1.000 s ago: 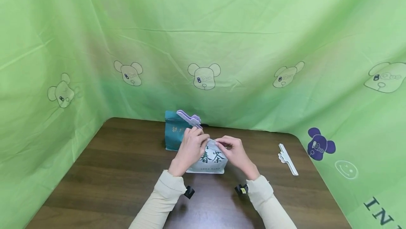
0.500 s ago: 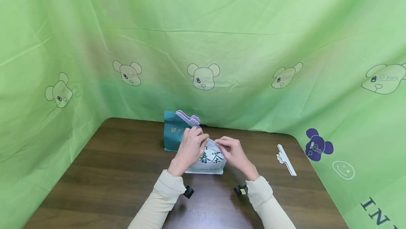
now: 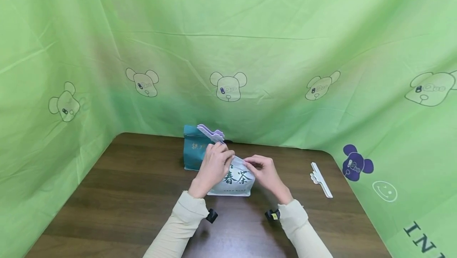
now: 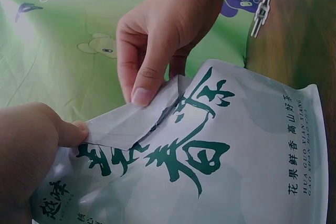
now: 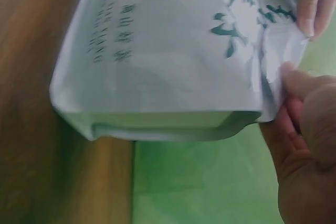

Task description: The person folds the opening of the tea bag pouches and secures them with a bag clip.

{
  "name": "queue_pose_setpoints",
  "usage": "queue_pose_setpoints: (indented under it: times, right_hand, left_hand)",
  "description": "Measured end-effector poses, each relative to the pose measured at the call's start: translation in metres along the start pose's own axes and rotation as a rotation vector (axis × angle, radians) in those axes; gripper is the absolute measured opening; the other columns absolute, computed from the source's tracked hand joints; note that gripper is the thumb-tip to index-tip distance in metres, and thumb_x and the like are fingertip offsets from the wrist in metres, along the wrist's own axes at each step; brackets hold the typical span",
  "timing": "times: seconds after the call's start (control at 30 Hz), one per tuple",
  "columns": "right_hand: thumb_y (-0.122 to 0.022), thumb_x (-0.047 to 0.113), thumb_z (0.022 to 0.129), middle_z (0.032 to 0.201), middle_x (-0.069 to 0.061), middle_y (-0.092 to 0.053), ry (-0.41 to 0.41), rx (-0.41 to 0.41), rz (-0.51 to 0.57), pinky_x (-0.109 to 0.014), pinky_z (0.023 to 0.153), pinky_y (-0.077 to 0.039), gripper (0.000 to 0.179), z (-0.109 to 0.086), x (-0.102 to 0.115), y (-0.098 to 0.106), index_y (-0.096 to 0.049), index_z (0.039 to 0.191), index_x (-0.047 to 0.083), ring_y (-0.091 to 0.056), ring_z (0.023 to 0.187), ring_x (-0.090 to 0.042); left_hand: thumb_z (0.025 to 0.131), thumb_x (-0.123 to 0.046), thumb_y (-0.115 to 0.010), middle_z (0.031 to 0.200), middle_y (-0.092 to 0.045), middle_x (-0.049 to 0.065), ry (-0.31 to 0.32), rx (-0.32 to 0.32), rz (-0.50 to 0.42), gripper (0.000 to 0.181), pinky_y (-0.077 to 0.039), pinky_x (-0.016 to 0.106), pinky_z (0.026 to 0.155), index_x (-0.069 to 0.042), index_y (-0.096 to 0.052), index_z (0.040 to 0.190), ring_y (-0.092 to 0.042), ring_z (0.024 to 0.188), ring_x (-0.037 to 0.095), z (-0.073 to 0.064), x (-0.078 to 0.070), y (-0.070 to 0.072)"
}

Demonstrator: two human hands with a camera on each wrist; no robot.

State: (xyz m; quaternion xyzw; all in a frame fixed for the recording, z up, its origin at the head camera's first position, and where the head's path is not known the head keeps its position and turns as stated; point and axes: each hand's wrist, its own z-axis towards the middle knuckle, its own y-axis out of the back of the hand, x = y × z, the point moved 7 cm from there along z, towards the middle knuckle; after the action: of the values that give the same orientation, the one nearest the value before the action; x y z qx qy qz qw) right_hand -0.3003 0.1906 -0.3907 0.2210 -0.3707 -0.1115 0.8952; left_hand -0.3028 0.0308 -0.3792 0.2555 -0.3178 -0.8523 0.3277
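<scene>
A white tea bag (image 3: pixel 233 188) with green lettering stands upright on the table between both hands. Its top edge is turned over into a folded flap (image 4: pixel 118 127), seen closely in the left wrist view. The left hand (image 3: pixel 213 164) pinches one end of the flap, thumb on the front. Toward the other end, the right hand (image 3: pixel 265 172) pinches the same fold, its thumb flat on the flap and its fingers behind. Part of the bag's left side is hidden by the left hand in the head view.
Behind the left hand stands a teal bag (image 3: pixel 192 151); a purple clip (image 3: pixel 210 133) overlaps its upper right corner. On the right of the brown table (image 3: pixel 118 194) lies a white clip (image 3: pixel 321 180). Green printed cloth (image 3: pixel 178 51) hangs round the back and sides.
The view has shifted slightly, so everything sits a little further left. Both hands keep their pinch on the white tea bag's folded top, with hardly any other movement.
</scene>
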Motion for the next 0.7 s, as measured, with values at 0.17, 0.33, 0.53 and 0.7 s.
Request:
queue_pose_setpoints:
  times: [0.17,0.33,0.53,0.7]
  right_hand:
    - [-0.067,-0.022,0.084,0.087,-0.021,-0.073,0.037,0.037,-0.03,-0.021,0.07,-0.058,0.019,0.001,0.005,-0.001,-0.075,0.097,-0.011,-0.071,0.075,-0.034]
    - [-0.065,-0.025,0.082,0.087,-0.02,-0.073,0.057,0.033,-0.043,-0.021,0.069,-0.058,0.023,0.001,0.006,-0.001,-0.076,0.096,-0.011,-0.071,0.075,-0.034]
    - [-0.067,-0.018,0.087,0.089,-0.02,-0.074,-0.02,0.03,0.005,-0.021,0.072,-0.058,0.018,-0.002,-0.002,0.002,-0.075,0.099,-0.009,-0.072,0.078,-0.031]
    - [-0.071,-0.013,0.087,0.09,-0.019,-0.075,-0.068,0.028,0.035,-0.021,0.073,-0.057,0.013,-0.006,-0.008,0.006,-0.076,0.097,-0.007,-0.072,0.079,-0.023]
  left_hand:
    - [0.095,-0.013,-0.073,0.084,-0.063,-0.002,0.008,0.0,-0.018,0.009,-0.036,0.034,0.078,-0.011,-0.08,0.099,-0.051,0.083,0.016,0.001,-0.001,0.0]
    - [0.095,-0.013,-0.073,0.084,-0.063,-0.002,0.012,0.008,-0.021,0.009,-0.036,0.034,0.078,-0.01,-0.08,0.1,-0.05,0.083,0.017,0.001,-0.001,0.0]
    - [0.095,-0.014,-0.072,0.084,-0.064,-0.001,0.015,0.007,-0.017,0.01,-0.037,0.034,0.078,-0.01,-0.08,0.1,-0.051,0.083,0.017,0.002,0.0,0.0]
    - [0.095,-0.014,-0.072,0.083,-0.064,-0.001,0.012,0.004,-0.02,0.01,-0.037,0.034,0.078,-0.01,-0.08,0.1,-0.051,0.082,0.017,0.001,0.0,0.001]
